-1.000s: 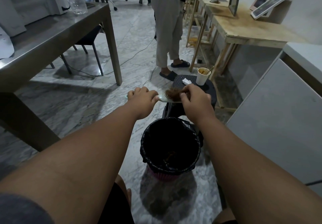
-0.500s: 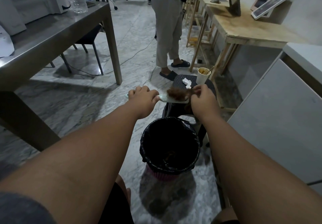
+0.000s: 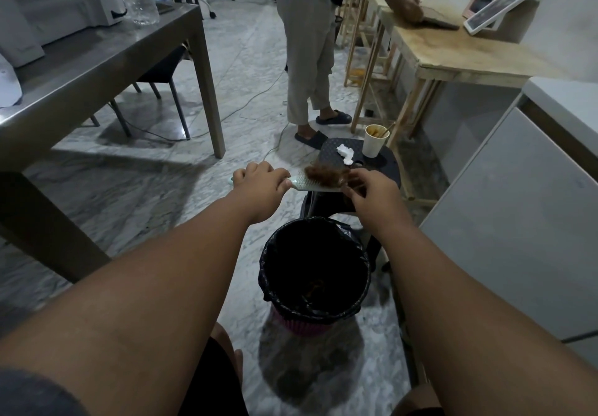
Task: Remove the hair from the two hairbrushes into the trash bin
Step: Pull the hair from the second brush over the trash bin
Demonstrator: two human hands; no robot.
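My left hand (image 3: 260, 184) grips the handle of a pale green hairbrush (image 3: 309, 185), holding it level above and beyond the trash bin (image 3: 364, 281). A clump of brown hair (image 3: 325, 174) sits tangled in the bristles. My right hand (image 3: 372, 194) pinches the right end of that clump at the brush head. The bin is pink with a black liner and stands on the floor between my forearms; a little brown hair lies at its bottom. A second hairbrush is not visible.
A black plastic stool (image 3: 385, 165) behind the bin holds a paper cup (image 3: 375, 140) and a crumpled tissue (image 3: 345, 153). A metal table (image 3: 97, 59) stands left, a white cabinet (image 3: 524, 221) right. Another person (image 3: 309, 59) stands ahead beside wooden tables (image 3: 453, 53).
My right hand has slid rightward along the brush head, dragging the hair clump toward the brush's tip. My left hand and the brush stay in place. The standing person has laid an object on the wooden table.
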